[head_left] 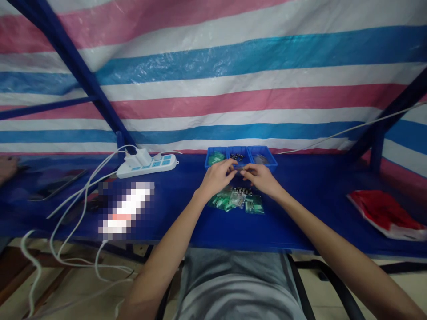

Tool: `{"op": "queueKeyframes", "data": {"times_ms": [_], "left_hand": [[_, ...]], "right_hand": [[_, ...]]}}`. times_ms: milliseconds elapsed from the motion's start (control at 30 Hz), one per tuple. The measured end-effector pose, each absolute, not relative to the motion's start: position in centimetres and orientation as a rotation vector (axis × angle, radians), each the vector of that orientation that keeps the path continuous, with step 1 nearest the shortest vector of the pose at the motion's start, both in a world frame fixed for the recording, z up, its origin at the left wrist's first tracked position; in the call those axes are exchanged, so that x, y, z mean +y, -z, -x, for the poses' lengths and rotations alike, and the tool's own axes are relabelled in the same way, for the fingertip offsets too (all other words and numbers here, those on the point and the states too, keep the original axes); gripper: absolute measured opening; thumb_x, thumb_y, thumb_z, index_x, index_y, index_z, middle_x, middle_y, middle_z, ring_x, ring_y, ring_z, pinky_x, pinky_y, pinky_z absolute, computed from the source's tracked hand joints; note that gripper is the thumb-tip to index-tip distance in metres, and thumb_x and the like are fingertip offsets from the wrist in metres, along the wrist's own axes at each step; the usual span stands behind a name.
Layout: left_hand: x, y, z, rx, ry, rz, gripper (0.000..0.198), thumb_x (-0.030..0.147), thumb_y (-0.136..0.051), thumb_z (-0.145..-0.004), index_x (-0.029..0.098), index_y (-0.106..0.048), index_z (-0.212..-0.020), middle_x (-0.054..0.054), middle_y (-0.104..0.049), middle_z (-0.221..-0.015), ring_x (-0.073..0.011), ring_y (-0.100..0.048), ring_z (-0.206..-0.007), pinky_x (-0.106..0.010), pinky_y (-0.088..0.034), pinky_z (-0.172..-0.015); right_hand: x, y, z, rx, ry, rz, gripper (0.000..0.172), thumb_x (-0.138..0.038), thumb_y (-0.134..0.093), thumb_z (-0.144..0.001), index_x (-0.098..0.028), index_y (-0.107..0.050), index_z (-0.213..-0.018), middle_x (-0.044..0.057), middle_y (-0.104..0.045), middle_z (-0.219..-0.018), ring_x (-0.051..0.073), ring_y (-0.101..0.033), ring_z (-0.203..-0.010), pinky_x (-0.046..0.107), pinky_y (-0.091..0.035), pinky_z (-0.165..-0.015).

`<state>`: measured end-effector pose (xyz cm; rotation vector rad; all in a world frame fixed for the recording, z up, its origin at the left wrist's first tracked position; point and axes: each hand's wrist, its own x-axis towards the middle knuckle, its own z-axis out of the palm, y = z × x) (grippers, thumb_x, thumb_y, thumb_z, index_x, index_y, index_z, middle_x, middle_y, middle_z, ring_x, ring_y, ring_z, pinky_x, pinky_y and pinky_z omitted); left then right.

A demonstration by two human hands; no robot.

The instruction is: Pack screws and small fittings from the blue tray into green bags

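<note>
My left hand (218,174) and my right hand (260,176) meet above the blue table (187,222), fingers pinched together on a small item between them that I cannot make out. Just beneath them lies a pile of small green-and-clear bags (236,201) with dark little parts. Directly behind the hands stand three small blue bins (240,157): the left one holds green pieces, the middle one dark small parts, the right one clear bags.
A white power strip (148,165) with plugged chargers and white cables (76,195) lies at the left. A phone (56,184) rests further left, near another person's hand (6,168). A red-and-white bag (387,213) sits at the right. A striped tarp hangs behind.
</note>
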<state>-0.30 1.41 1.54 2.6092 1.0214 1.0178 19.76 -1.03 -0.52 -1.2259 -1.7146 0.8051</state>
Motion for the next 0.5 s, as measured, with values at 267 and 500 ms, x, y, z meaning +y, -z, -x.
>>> {"op": "queueKeyframes", "data": {"times_ms": [267, 500], "left_hand": [[0.63, -1.87, 0.11, 0.932, -0.958, -2.687, 0.031, 0.033, -0.067, -0.088, 0.022, -0.058, -0.116, -0.007, -0.055, -0.122, -0.0172, -0.062, -0.088, -0.035, -0.053, -0.082], [0.69, -1.73, -0.03, 0.906, -0.980, -2.713, 0.027, 0.027, -0.062, -0.090, 0.022, -0.058, -0.116, -0.007, -0.058, -0.116, -0.0196, -0.063, -0.096, -0.035, -0.053, -0.082]], "right_hand": [[-0.95, 0.61, -19.76, -1.613, -0.865, 1.182, 0.035, -0.053, -0.064, -0.085, -0.019, -0.068, -0.082, 0.006, -0.070, -0.073, 0.020, -0.064, -0.064, 0.028, -0.048, -0.051], [-1.49, 0.16, -19.16, -1.535, -0.898, 1.080, 0.036, -0.055, -0.069, -0.080, -0.019, -0.068, -0.076, 0.009, -0.073, -0.101, 0.020, -0.065, -0.072, 0.028, -0.051, -0.049]]}}
